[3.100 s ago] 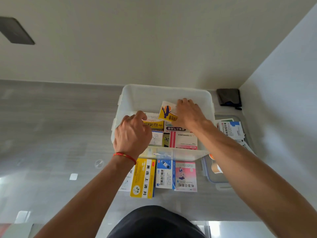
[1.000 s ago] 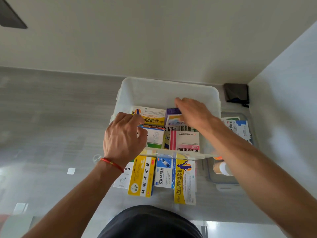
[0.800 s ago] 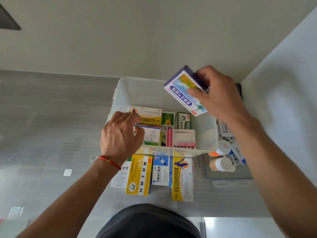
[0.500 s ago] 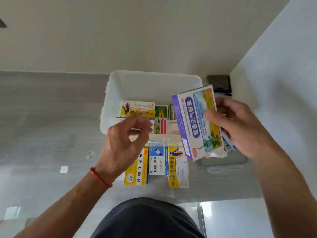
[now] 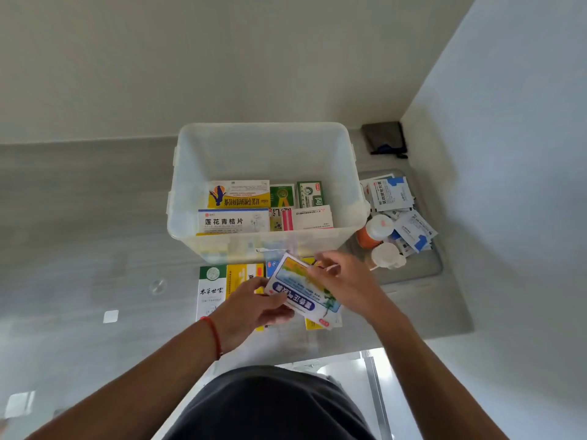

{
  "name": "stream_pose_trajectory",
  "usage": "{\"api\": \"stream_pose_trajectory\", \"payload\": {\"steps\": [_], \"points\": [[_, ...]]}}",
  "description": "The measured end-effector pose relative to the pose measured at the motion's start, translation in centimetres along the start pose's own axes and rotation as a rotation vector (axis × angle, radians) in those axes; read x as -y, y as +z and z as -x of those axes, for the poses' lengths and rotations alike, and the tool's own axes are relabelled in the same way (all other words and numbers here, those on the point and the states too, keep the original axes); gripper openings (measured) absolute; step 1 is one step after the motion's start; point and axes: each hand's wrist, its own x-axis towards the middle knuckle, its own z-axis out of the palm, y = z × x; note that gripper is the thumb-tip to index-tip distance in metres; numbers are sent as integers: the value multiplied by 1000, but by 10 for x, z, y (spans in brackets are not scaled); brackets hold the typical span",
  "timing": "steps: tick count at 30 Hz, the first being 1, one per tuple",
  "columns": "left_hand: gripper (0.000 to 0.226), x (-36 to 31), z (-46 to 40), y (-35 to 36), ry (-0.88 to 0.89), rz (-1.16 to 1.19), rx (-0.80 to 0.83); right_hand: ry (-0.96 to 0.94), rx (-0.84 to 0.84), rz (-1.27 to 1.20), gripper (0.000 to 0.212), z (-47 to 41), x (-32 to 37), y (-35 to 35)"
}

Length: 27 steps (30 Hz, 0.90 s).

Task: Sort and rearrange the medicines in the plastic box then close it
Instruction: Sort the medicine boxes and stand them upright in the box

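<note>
**Obs:** Translucent plastic box (image 5: 263, 147) at your twelve o'clock, lid off. Packs at its bottom lie flat in two rows, labels up: yellow pack (image 5: 238, 194) and two green packs (image 5: 297, 194) on the far row, white lotus-print pack (image 5: 233, 221) on the near one. Flat and face-up so you can read each name; that looks like the sorting.

**Op:** And what I'm holding?

**Obs:** Purple-and-white carton (image 5: 303, 292), off the bench, over the row of boxes (image 5: 219, 287) laid out in front of the box. Your left hand (image 5: 251, 308) is closed on its near-left edge; your right hand (image 5: 344, 285) is closed on its far-right side. Two hands because it's broad and flat, and probably so you can turn the label to check it.

**Op:** Right side?

**Obs:** At two o'clock, grey lid (image 5: 413, 271) lying flat, serving as a tray: sachets (image 5: 392, 193) and two white-capped bottles (image 5: 379, 231) parked on it, likely grouped apart from the cartons.

**Op:** Progress?

**Obs:** Midway, I'd judge. Lid must be emptied before closing.
</note>
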Motion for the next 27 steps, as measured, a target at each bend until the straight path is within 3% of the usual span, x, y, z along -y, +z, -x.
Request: {"api": "stream_pose_trajectory", "payload": {"steps": [3, 5, 7, 10, 16, 19, 23, 25, 27], "points": [[32, 7, -11, 7, -84, 139, -27, 40, -194, 20, 40, -7, -13, 5], [27, 10, -17, 14, -122, 173, -61, 87, -176, 42, 42, -4, -22, 9], [24, 11, -20, 16, -121, -35, -158, 63, -143, 36, 40, 0, -29, 14], [19, 7, -17, 9, -33, -630, -241, -1, -160, -28, 32, 2, -32, 13], [24, -13, -3, 4, 37, -739, -238, -38, -108, 1, 33, 2, -20, -3], [36, -27, 24, 3, 229, -876, -305, -124, -35, 60, 29, 15, -3, -29], [32, -72, 65, 8, 787, -849, -442, -384, 97, -73, 15, 37, 44, -76], [24, -103, 70, 4, 1014, -868, -550, -477, 34, -113, 21, 35, 71, -96], [22, -132, 58, -6, 1072, -941, -679, -517, -82, -113, 21, 16, 91, -108]]}}
